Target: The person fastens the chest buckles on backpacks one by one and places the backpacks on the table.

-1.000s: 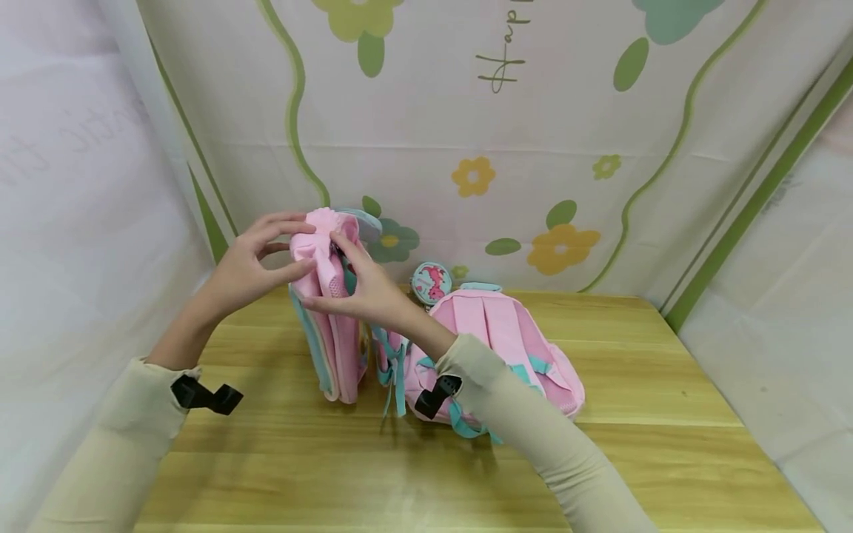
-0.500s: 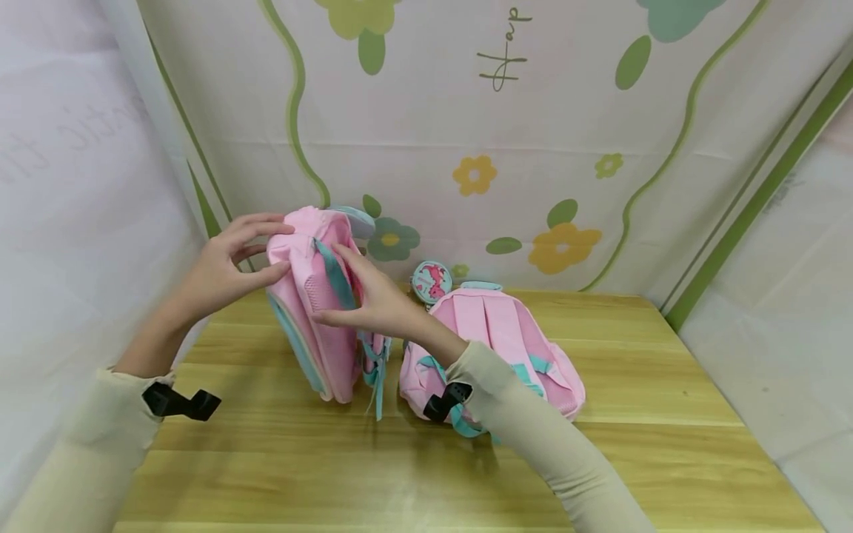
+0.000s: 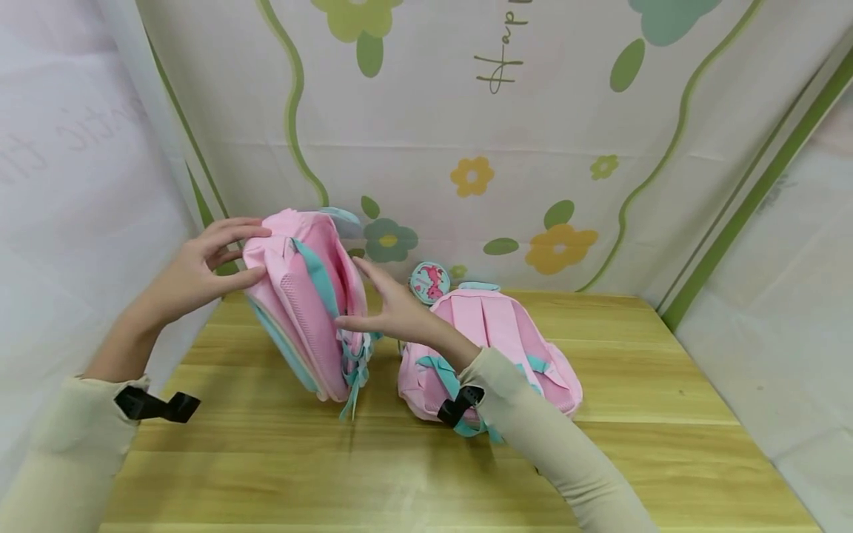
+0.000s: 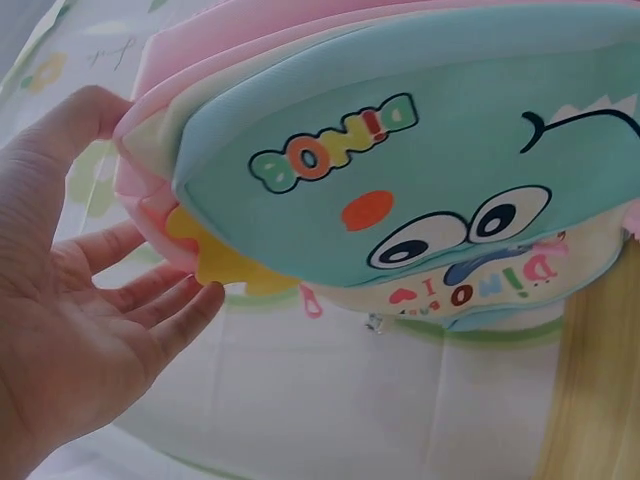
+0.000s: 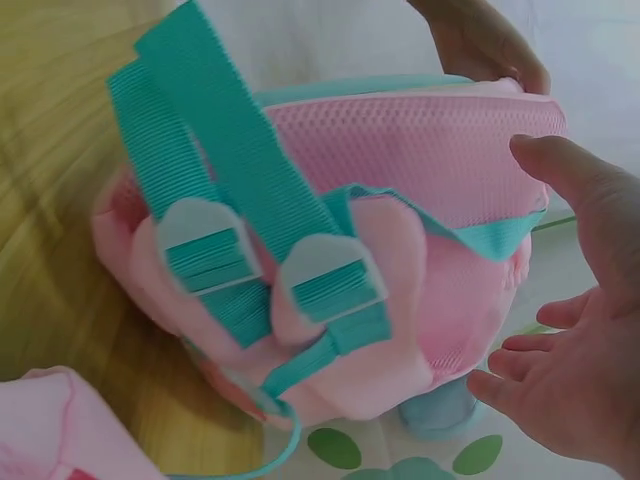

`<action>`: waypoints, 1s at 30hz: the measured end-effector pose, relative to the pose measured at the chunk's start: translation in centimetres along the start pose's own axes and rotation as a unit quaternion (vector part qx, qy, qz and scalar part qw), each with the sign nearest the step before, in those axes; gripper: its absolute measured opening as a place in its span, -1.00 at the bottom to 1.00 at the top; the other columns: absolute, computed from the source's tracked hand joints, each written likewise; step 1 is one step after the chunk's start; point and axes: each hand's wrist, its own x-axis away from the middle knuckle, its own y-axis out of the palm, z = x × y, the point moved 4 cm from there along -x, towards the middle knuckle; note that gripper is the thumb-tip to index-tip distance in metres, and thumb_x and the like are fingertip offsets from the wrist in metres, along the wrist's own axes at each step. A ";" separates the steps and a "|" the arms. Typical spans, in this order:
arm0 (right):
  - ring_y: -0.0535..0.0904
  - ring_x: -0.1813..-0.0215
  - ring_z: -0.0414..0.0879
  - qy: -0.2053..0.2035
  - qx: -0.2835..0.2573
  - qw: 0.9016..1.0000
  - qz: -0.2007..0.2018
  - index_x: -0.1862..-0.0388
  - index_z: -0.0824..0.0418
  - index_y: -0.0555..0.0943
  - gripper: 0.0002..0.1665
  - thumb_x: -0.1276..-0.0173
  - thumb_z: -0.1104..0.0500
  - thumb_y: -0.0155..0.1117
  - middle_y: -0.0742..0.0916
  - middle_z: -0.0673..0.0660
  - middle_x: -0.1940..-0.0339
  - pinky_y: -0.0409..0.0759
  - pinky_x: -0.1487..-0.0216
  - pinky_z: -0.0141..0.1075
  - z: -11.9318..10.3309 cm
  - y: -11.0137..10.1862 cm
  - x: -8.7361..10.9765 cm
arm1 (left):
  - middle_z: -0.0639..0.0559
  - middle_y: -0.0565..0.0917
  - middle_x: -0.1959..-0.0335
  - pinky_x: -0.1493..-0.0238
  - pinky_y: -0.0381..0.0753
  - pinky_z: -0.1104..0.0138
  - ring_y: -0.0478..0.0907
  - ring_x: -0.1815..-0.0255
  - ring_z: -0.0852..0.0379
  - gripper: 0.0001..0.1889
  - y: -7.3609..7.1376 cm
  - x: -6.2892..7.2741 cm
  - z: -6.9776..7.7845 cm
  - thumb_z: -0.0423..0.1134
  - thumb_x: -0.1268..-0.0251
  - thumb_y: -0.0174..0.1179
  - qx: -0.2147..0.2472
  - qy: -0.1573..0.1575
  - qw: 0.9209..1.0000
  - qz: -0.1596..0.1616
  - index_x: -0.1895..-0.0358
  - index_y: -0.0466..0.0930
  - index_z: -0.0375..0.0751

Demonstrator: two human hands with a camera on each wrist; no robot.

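A pink and turquoise child's backpack (image 3: 293, 318) stands tilted on the left of the table. My left hand (image 3: 189, 270) grips its upper end, thumb on the near side and fingers on the far side. Its turquoise front (image 4: 330, 150), with cartoon eyes and coloured letters, shows in the left wrist view. My right hand (image 3: 403, 314) is at the backpack's strap side, thumb and fingers spread apart. Turquoise webbing straps (image 5: 225, 120) with pale buckles (image 5: 335, 285) hang across that side in the right wrist view.
A second pink backpack (image 3: 563, 370) lies straps-up in the middle of the wooden table (image 3: 653, 385), under my right forearm. Beside its top sits a round turquoise pouch (image 3: 429, 283) with a pink picture. A flower-printed cloth (image 3: 413, 96) rises behind the table.
The held backpack has moved left and tilted, turning its strap side more into view. My left hand travelled left with it; the right hand drew slightly right and down, its fingers now off the bag's top.
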 end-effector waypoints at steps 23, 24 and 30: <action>0.33 -0.40 -0.19 -0.047 0.013 0.995 -0.082 -0.66 -0.07 -0.08 0.24 -0.24 -0.05 0.55 0.31 0.03 -0.48 0.43 -0.40 -0.30 4.0 6.4 1.0 | 0.11 0.38 -0.39 -0.16 0.36 0.77 0.37 -0.25 0.36 -0.36 -0.9 0.9 -0.6 -0.30 -0.25 0.43 -0.042 -0.065 0.997 -0.031 -0.40 0.44 -0.01; 0.31 -0.41 -0.18 -0.039 0.015 0.996 -0.082 -0.66 -0.08 -0.09 0.24 -0.24 -0.07 0.55 0.29 0.03 -0.50 0.42 -0.41 -0.29 4.1 6.5 1.1 | 0.12 0.38 -0.38 -0.15 0.35 0.78 0.35 -0.26 0.36 -0.36 -0.9 0.9 -0.6 -0.30 -0.24 0.44 -0.045 -0.063 0.997 -0.030 -0.39 0.44 0.00; 0.30 -0.45 -0.17 -0.015 0.017 0.997 -0.079 -0.67 -0.12 -0.11 0.24 -0.26 -0.14 0.52 0.24 0.03 -0.55 0.40 -0.44 -0.24 4.2 6.7 1.4 | 0.14 0.40 -0.37 -0.10 0.30 0.74 0.29 -0.27 0.36 -0.32 -0.8 0.8 -0.5 -0.25 -0.16 0.50 -0.074 -0.067 0.995 -0.032 -0.37 0.48 0.07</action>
